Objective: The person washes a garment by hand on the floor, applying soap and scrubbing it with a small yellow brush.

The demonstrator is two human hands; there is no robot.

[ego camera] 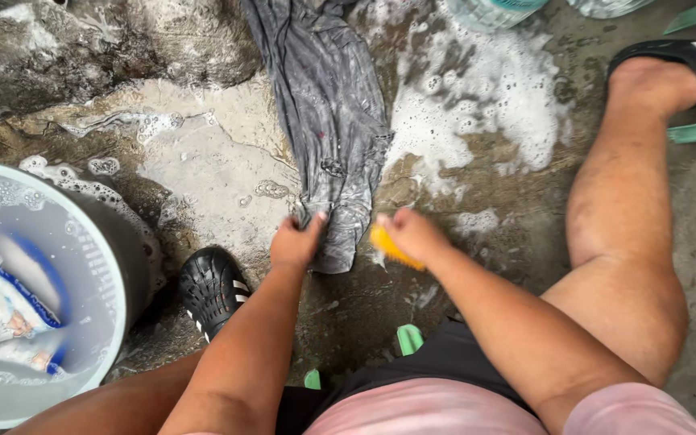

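The wet grey garment lies stretched lengthwise on the soapy concrete floor, its near end between your hands. Your left hand presses on that near end, fingers together and bent down onto the cloth. Your right hand has its fingers closed around a yellow scrub brush, held just beside the garment's edge. White suds spread to the right of the cloth. A grey bucket holding soaking laundry stands at the left, near your black sandal.
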